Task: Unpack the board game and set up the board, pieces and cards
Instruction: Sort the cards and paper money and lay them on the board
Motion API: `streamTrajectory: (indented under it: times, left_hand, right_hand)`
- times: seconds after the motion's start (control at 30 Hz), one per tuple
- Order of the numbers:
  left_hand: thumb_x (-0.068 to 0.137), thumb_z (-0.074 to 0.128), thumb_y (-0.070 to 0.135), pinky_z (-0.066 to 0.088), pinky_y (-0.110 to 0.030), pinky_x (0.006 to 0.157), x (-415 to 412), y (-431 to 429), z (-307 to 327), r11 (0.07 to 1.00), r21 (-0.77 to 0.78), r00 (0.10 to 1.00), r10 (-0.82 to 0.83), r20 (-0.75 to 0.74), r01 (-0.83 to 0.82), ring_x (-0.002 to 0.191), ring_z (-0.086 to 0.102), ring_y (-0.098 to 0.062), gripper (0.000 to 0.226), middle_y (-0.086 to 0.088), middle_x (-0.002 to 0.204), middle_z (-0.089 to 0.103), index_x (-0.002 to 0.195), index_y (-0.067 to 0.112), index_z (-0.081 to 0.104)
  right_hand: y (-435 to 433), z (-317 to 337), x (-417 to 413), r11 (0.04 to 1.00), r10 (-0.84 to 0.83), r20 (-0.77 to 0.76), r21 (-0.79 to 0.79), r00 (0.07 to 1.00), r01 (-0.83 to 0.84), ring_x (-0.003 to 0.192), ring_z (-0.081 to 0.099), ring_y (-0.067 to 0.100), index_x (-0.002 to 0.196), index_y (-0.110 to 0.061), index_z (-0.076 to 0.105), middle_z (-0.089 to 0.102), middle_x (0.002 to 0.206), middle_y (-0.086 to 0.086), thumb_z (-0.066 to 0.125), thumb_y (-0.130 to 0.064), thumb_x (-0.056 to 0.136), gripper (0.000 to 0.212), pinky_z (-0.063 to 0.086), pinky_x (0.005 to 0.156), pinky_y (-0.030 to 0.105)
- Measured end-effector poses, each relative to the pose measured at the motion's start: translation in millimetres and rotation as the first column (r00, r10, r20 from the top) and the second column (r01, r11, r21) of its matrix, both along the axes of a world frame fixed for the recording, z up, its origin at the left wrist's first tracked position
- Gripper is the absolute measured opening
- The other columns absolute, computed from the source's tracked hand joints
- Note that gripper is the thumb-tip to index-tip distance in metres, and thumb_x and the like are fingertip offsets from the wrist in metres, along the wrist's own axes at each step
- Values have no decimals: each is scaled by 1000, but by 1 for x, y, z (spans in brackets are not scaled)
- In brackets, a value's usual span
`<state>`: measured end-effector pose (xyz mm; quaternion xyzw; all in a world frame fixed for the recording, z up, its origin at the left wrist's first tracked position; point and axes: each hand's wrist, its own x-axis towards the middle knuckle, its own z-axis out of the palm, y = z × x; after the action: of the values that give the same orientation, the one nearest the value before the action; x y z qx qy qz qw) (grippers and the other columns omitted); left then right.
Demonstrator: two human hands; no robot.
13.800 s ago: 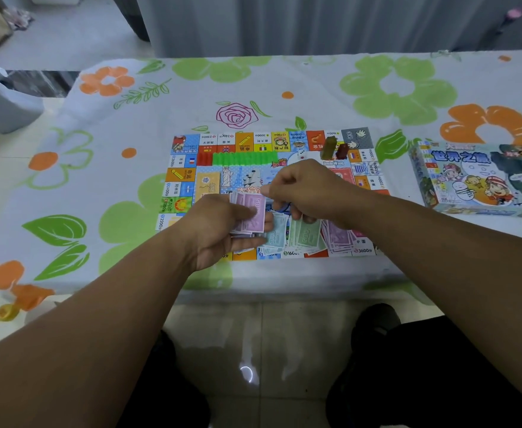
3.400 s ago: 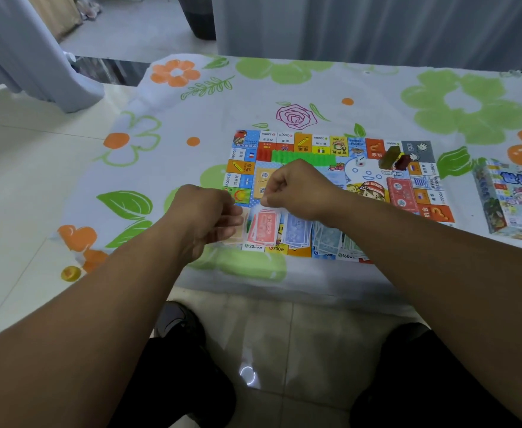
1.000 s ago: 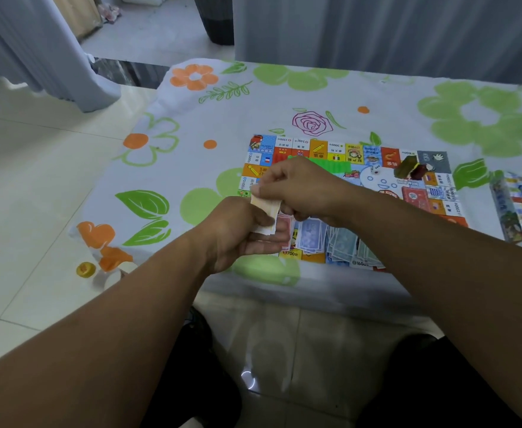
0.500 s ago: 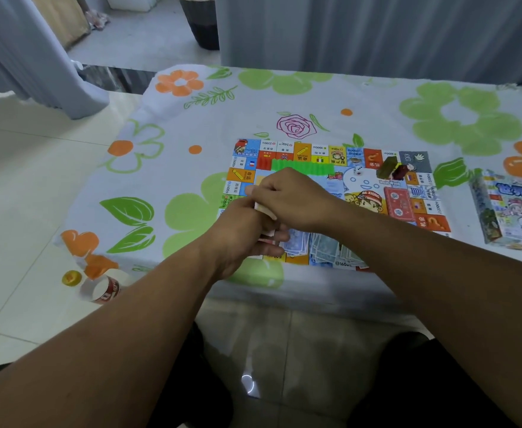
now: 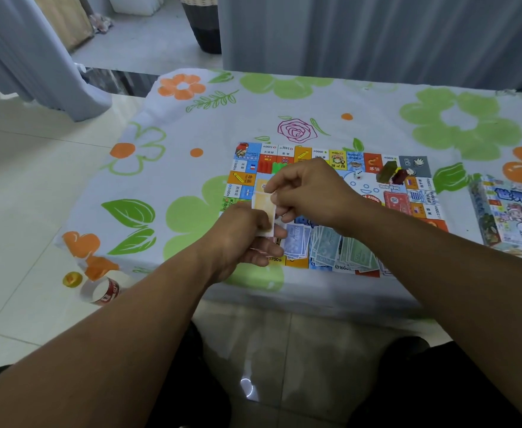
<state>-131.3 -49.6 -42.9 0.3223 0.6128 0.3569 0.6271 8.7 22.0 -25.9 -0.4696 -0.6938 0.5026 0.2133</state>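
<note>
The colourful game board (image 5: pixel 417 208) lies flat on the flowered tablecloth. Both hands hover over its near left part. My left hand (image 5: pixel 247 239) grips a small stack of pale orange notes (image 5: pixel 264 205) from below. My right hand (image 5: pixel 309 193) pinches the top of the same stack. Fanned piles of blue and green play money (image 5: pixel 324 245) lie along the board's near edge. Green and dark red pieces (image 5: pixel 392 176) stand at the far right corner, and a white die (image 5: pixel 358 175) lies near them. A green strip of pieces is mostly hidden behind my right hand.
The game box (image 5: pixel 512 211) lies on the table to the right of the board. A roll of tape (image 5: pixel 102 291) and a small yellow object (image 5: pixel 72 278) lie on the tiled floor at the left. Grey curtains hang behind the table (image 5: pixel 191 143).
Both hands have lifted the pale orange notes slightly above the board, and more of the stack now shows between them. The camera has shifted a little.
</note>
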Motion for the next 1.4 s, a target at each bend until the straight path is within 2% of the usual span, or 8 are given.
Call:
streamTrajectory:
  times: [0.13,0.23,0.33,0.57,0.77,1.0,1.27,1.4]
  left_hand:
    - [91,39,1,35,-20,41,1,2,0,1000,12,1000,8,17,-8,48,53,-15,31,-7,88,76,114,5,59]
    - [89,42,-2,30,-20,41,2,2,0,1000,18,1000,4,12,-4,47,45,-14,26,-8,83,73,107,7,58]
    - [90,42,-3,29,-20,41,2,2,0,1000,11,1000,-13,0,13,46,44,-14,26,-7,83,72,105,7,60]
    - [91,38,0,27,-19,41,2,3,-3,997,20,997,73,33,-74,47,38,-15,24,-12,85,72,101,7,59]
    - [98,38,4,31,-21,39,-1,-1,-3,998,34,998,50,47,-51,47,51,-17,26,-12,94,75,107,10,62]
    - [96,38,5,30,-21,41,-4,-2,-6,1000,18,1000,-3,-13,3,47,45,-17,22,-7,82,72,109,11,55]
    - [95,37,2,30,-22,44,-5,-2,-7,999,42,999,36,-14,-35,46,42,-18,25,-9,80,71,110,12,55]
    - [96,38,3,32,-22,42,-5,-3,-6,998,52,999,23,-23,-22,47,45,-18,25,-11,86,73,112,12,55]
  right_hand:
    - [0,-1,1,999,19,18,40,1000,-20,58,65,9,103,1,74,67,73,12,65,5,90,16,61,64,29]
    - [0,0,1,996,37,25,74,999,-39,57,64,8,105,2,73,68,76,16,65,5,90,17,61,65,28]
    - [-2,0,0,993,50,36,104,998,-54,61,66,15,107,2,72,69,79,21,64,5,91,18,61,63,27]
    - [2,-2,3,998,17,23,60,1000,-18,54,64,3,104,2,74,68,76,12,64,6,91,17,60,62,23]
    - [2,-4,0,999,-20,5,45,1000,20,54,66,6,100,3,74,68,75,15,66,7,89,14,60,61,25]
    - [0,-5,-3,998,39,23,53,999,-40,56,68,8,99,3,74,69,73,12,68,8,88,14,61,61,25]
    - [2,-6,-3,1000,-5,-28,-1,1000,4,66,68,18,96,3,74,71,82,22,71,6,86,11,63,68,33]
    - [2,-6,-5,1000,-6,-15,2,1000,6,63,67,16,96,3,74,70,79,17,70,7,85,12,63,66,32]
